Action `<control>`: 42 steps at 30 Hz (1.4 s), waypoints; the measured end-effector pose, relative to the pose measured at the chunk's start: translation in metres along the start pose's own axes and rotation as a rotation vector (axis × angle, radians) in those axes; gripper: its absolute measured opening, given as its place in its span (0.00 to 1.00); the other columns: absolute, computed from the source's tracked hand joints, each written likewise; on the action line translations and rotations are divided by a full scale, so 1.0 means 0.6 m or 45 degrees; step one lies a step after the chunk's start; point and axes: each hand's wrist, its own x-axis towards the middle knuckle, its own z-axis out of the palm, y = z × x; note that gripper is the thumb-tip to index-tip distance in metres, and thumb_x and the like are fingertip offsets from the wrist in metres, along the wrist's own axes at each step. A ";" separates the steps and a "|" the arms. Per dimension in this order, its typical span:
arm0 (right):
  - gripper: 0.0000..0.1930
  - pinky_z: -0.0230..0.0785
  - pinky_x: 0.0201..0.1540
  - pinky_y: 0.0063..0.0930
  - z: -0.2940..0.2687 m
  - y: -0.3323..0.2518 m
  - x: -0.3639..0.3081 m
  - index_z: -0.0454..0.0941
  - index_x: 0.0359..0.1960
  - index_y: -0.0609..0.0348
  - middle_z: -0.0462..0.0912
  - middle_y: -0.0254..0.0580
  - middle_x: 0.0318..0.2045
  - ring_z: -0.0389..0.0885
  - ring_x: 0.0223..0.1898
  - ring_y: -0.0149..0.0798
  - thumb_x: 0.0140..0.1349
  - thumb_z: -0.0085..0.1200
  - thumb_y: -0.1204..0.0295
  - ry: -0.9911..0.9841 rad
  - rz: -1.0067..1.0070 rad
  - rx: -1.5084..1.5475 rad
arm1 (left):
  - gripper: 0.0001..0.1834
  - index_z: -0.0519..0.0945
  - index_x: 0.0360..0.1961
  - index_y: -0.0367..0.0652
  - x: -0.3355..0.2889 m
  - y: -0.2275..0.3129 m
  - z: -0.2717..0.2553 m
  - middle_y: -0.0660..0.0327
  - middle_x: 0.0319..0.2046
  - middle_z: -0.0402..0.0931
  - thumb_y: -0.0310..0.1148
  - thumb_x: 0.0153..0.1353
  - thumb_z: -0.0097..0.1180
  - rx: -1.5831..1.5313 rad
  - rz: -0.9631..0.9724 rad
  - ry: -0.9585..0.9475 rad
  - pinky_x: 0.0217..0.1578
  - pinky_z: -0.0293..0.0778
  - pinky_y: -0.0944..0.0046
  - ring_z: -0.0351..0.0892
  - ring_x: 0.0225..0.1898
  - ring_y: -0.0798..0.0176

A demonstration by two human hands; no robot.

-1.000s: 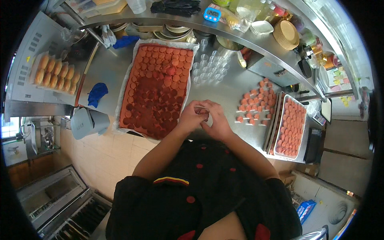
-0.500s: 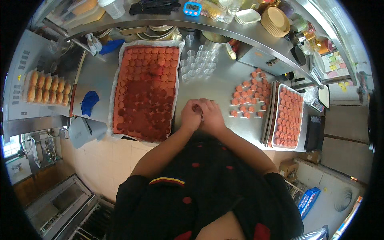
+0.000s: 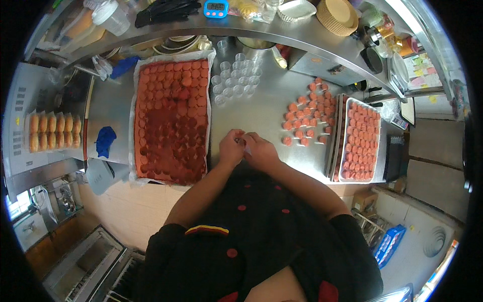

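My left hand (image 3: 232,149) and my right hand (image 3: 261,152) meet above the front edge of the steel counter. Their fingers are closed together around a small clear piece of plastic (image 3: 246,146); its full shape is hidden. To the left lies a large red sheet cake (image 3: 166,103) on white paper, cut into many rounds, its nearer part darker. Small clear plastic cups (image 3: 236,79) stand in rows beyond my hands. Right of them, small red cake rounds (image 3: 308,111) are spread over the counter, with clear plastic showing around some.
A tray of red rounds (image 3: 360,138) sits on stacked trays at the right. Wrapped buns (image 3: 54,132) and a blue cloth (image 3: 105,141) are at the left. A steel shelf (image 3: 241,31) with a blue timer (image 3: 216,8) runs across the back.
My hands have loosened from a tight clasp to fingertips meeting, and clear plastic shows between them. The dark reddish patch seen between them earlier no longer shows. The view has shifted slightly.
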 end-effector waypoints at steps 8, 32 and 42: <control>0.19 0.72 0.60 0.52 -0.028 0.284 0.135 0.80 0.57 0.49 0.83 0.49 0.55 0.79 0.58 0.55 0.71 0.52 0.56 -0.170 0.620 -0.473 | 0.16 0.87 0.44 0.39 0.012 0.051 -0.057 0.53 0.38 0.89 0.43 0.68 0.62 0.081 -0.276 -0.093 0.47 0.81 0.58 0.89 0.43 0.54; 0.10 0.77 0.55 0.47 0.049 0.228 0.118 0.78 0.42 0.57 0.82 0.50 0.50 0.81 0.52 0.56 0.64 0.60 0.67 0.068 -0.102 0.008 | 0.21 0.80 0.52 0.42 0.201 -0.090 -0.259 0.51 0.48 0.82 0.42 0.64 0.69 0.491 -0.398 0.609 0.54 0.77 0.49 0.80 0.51 0.48; 0.22 0.80 0.48 0.33 -0.003 0.072 0.017 0.68 0.54 0.56 0.77 0.41 0.51 0.82 0.52 0.37 0.61 0.63 0.76 -0.017 0.422 0.956 | 0.15 0.76 0.53 0.49 0.078 -0.250 -0.337 0.64 0.47 0.82 0.24 0.67 0.58 -0.543 -0.041 0.524 0.44 0.77 0.58 0.81 0.46 0.60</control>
